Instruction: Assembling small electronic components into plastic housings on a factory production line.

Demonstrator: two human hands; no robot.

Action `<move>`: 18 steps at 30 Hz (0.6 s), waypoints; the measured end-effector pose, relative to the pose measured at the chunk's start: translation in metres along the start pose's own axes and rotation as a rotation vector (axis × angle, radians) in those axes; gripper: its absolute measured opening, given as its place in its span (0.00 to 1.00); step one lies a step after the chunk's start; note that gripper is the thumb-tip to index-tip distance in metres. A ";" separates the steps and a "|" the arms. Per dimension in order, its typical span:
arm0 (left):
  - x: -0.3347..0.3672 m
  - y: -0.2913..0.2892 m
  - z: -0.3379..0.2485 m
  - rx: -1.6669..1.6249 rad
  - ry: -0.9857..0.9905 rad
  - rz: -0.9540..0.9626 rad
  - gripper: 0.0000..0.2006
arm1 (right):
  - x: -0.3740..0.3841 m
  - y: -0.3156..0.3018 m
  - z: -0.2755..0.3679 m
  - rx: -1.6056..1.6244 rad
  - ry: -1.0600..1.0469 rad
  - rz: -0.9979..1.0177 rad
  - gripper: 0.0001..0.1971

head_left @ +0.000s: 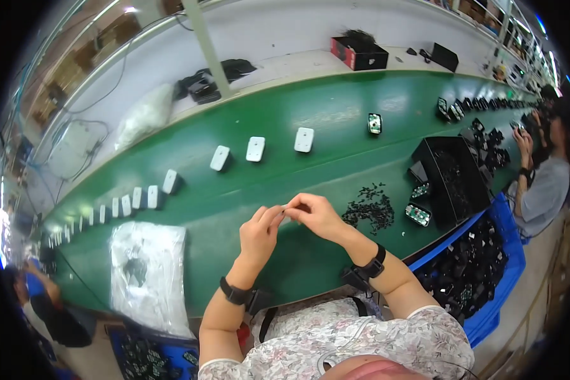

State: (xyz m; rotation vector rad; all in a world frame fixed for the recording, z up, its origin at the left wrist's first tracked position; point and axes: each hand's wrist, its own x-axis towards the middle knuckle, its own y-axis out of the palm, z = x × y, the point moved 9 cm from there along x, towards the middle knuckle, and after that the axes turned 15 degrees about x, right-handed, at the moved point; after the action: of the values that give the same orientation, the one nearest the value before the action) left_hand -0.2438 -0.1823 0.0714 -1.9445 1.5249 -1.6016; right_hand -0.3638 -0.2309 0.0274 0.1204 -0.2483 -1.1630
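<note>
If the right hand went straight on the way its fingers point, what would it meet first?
Most likely the left hand: the right hand points at it, tip nearly to tip, though whether they touch is hard to tell.

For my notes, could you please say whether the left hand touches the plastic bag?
Apart: the head view shows green tabletop between the left hand and the plastic bag.

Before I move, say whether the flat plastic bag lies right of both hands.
No, the flat plastic bag lies left of the left hand.
</note>
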 end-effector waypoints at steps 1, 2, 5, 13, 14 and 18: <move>-0.004 -0.001 0.003 0.031 -0.004 -0.014 0.07 | -0.001 0.004 -0.007 0.000 0.066 0.031 0.05; -0.006 0.002 0.006 0.025 0.001 0.002 0.07 | 0.000 0.003 -0.009 0.006 0.071 0.017 0.05; -0.009 0.014 0.016 -0.092 -0.071 0.063 0.03 | 0.000 -0.001 -0.017 0.002 0.135 0.009 0.06; -0.018 0.021 0.037 -0.227 -0.297 0.101 0.02 | 0.003 0.004 -0.008 0.005 0.033 0.043 0.05; -0.018 0.021 0.038 -0.249 -0.324 0.108 0.02 | 0.002 0.006 -0.007 0.014 0.009 0.057 0.05; -0.019 0.024 0.035 -0.306 -0.368 0.135 0.03 | 0.001 0.006 -0.006 0.019 -0.021 0.081 0.06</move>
State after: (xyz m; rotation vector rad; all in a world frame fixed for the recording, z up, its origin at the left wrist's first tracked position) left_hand -0.2270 -0.1937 0.0292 -2.0851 1.7687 -0.9327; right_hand -0.3564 -0.2296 0.0226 0.1140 -0.2808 -1.0818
